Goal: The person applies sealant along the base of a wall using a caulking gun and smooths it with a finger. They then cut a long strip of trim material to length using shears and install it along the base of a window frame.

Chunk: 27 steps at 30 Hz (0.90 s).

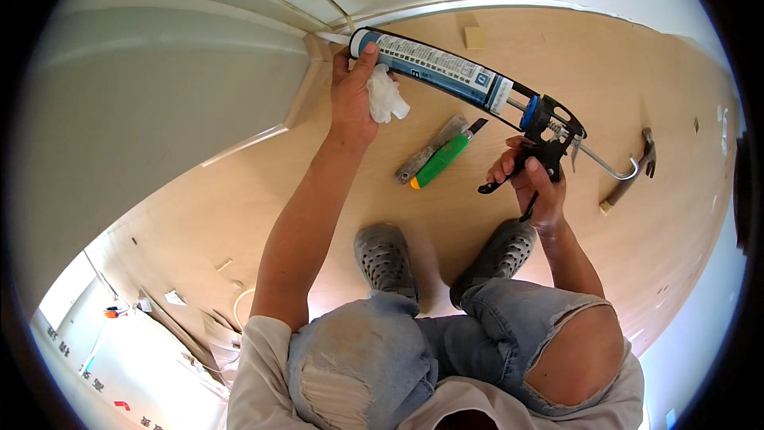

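The right hand (541, 187) closes around the black handle of a caulking gun (549, 127) while the left hand (354, 99) clasps the front of its smooth, blue-and-white cylindrical cartridge (446, 68) along with a crumpled white tissue (387, 99), the slim nozzle (333, 37) near a corner. On the wood-grained floor (589, 72), a green-handled knife (442, 161) lies beside a scuffed gray tool (428, 150); farther right rests a wooden-handled claw hammer (629, 183).
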Each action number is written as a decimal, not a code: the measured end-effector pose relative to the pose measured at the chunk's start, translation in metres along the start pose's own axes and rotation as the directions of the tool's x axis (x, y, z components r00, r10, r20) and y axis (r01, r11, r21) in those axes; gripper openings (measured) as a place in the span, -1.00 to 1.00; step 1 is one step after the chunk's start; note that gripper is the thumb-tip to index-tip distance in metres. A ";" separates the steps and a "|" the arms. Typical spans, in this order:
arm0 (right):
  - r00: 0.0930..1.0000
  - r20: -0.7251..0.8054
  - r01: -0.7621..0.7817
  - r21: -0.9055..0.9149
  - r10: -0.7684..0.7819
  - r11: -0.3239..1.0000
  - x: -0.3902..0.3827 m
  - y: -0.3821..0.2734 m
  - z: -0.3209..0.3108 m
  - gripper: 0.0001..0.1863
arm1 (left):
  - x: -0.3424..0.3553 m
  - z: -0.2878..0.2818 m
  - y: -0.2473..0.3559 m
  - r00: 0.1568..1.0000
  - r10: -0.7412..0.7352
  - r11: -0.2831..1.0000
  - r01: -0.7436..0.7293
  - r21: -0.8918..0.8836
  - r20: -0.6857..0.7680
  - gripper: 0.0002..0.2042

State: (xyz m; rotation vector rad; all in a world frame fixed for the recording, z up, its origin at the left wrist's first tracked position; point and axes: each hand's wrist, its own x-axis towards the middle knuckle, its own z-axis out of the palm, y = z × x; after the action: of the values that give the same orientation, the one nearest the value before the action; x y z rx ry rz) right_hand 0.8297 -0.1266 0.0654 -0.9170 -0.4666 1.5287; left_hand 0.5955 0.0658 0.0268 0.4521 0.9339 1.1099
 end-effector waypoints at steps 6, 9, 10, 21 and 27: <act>0.996 -0.048 -0.064 0.102 0.069 0.993 -0.001 0.009 0.001 -0.58 | 0.003 -0.006 -0.006 0.999 -0.011 0.998 0.013 0.059 -0.032 -0.59; 0.993 -0.066 -0.086 0.122 0.095 0.989 -0.001 0.009 0.000 -0.59 | 0.002 -0.002 -0.007 0.998 -0.026 0.995 0.032 0.090 -0.065 -0.71; 0.992 -0.071 -0.094 0.126 0.103 0.988 -0.001 0.010 0.002 -0.59 | 0.003 -0.003 -0.007 0.997 -0.028 0.995 0.035 0.097 -0.068 -0.71; 0.992 -0.095 -0.080 0.038 0.084 0.996 -0.001 -0.003 0.020 -0.49 | 0.012 -0.013 -0.011 0.998 -0.045 0.997 0.048 0.063 -0.051 -0.58; 0.998 0.036 -0.046 0.028 0.045 0.999 0.003 -0.011 0.010 -0.06 | 0.012 -0.017 -0.013 0.998 -0.066 0.997 0.067 -0.046 0.009 -0.66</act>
State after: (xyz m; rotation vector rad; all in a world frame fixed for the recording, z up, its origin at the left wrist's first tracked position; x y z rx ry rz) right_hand 0.8286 -0.1194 0.0786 -0.8847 -0.4511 1.5915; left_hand 0.5906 0.0693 0.0026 0.3844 0.9089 1.0666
